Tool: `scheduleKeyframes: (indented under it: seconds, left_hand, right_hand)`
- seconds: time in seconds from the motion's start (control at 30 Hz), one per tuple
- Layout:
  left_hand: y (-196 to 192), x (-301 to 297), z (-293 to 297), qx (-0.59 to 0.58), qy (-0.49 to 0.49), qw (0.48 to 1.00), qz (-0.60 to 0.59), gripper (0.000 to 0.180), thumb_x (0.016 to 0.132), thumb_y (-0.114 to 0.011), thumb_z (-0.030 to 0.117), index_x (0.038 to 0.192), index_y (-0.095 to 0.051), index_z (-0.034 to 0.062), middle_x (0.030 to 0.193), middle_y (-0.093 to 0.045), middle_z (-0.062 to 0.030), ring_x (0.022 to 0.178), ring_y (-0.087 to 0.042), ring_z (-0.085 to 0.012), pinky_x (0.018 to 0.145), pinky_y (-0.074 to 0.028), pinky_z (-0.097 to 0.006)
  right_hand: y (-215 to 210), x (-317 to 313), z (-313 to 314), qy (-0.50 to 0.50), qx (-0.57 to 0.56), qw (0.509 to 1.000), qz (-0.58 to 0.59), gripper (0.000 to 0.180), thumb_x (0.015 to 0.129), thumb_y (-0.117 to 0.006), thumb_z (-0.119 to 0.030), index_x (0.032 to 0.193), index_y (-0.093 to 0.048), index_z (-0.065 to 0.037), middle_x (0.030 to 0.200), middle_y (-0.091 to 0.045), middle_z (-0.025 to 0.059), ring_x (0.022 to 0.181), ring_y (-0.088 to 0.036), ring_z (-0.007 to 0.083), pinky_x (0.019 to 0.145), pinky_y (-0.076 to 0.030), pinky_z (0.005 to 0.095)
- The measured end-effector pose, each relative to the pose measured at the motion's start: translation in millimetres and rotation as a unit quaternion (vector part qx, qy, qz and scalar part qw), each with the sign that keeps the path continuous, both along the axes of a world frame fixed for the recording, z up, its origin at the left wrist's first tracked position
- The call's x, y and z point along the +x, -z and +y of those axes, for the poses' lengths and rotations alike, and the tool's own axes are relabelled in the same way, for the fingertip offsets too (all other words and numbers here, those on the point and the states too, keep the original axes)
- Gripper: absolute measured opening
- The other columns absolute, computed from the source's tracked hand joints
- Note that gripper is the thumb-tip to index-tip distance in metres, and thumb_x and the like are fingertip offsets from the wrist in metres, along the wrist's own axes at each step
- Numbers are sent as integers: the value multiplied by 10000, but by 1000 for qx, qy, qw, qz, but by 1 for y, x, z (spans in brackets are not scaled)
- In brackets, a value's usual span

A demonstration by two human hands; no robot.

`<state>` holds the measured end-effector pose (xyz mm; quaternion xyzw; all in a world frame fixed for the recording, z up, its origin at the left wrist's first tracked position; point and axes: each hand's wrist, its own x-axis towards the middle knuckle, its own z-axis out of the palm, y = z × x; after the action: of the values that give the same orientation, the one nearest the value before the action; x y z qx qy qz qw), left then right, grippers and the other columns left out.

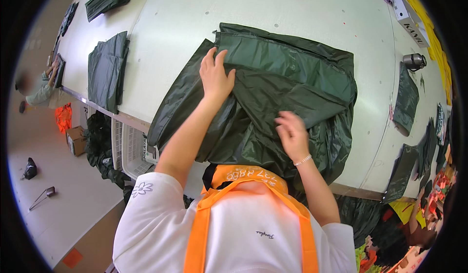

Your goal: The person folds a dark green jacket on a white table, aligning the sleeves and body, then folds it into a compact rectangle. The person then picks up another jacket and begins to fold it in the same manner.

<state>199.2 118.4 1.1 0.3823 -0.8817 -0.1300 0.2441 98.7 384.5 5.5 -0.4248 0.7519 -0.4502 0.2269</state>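
Note:
A dark green, shiny waterproof garment [287, 92] lies in loose folds across the near part of the white table. On its upper left part rests my left hand [217, 75], open, with the fingers spread over the fabric. My right hand [292, 134], a bracelet at its wrist, is over the middle of the garment. Its fingers are bent and slightly blurred, apart from one another, and I see no cloth gripped in them. The near side of the garment hangs against my orange apron [243, 175].
Folded dark green garments [107, 70] lie left on the white table [175, 9], others [407, 100] on the right. A metal flask [414, 62] and a white box [410, 22] stand far right. White plastic crates [134, 148] are below the left edge. Another person [41, 92] works far left.

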Motion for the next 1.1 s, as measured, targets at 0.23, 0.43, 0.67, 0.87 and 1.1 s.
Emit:
scheduleKeyframes:
  seconds: [0.23,0.43,0.67,0.87,1.1]
  left_hand:
    - [42,15,0,454,-153,839,257,652,804,-704,208,1268,-406,-139,828,-635,-77,772,-578,-125,748,-452,-239]
    - [-10,-17,2,468,-127,764,424,373,837,-590,17,1205,-547,-24,749,-568,11,577,-484,-61,522,-387,-181]
    - [-37,-83,73,90,341,916,190,319,688,-592,12,982,-683,100,729,-590,-63,671,-560,-213,636,-426,-325]
    - [60,-95,91,203,333,917,88,234,752,-559,44,947,-683,85,720,-635,-97,673,-604,-277,658,-471,-364]
    - [46,-114,73,533,309,784,-78,277,900,-516,233,1025,-655,28,850,-663,-86,755,-589,-148,715,-463,-280]
  right_hand:
    - [21,-89,32,406,-110,819,-390,432,860,-643,-138,1234,-494,21,1182,-548,88,1076,-497,202,973,-369,335]
    - [2,-98,-29,344,-130,930,-1,365,795,-603,-22,1157,-565,14,1086,-586,111,883,-589,244,791,-468,319]
    - [12,-58,-48,-19,148,972,184,433,693,-602,-27,1110,-622,-143,908,-544,98,743,-587,312,649,-486,412]
    - [-9,-62,3,-148,77,976,143,564,698,-735,-356,1118,-588,-9,1138,-556,137,1080,-515,316,941,-403,403]
    - [17,-55,2,-131,141,957,219,234,738,-673,-265,848,-654,-60,900,-633,99,954,-582,271,825,-449,404]
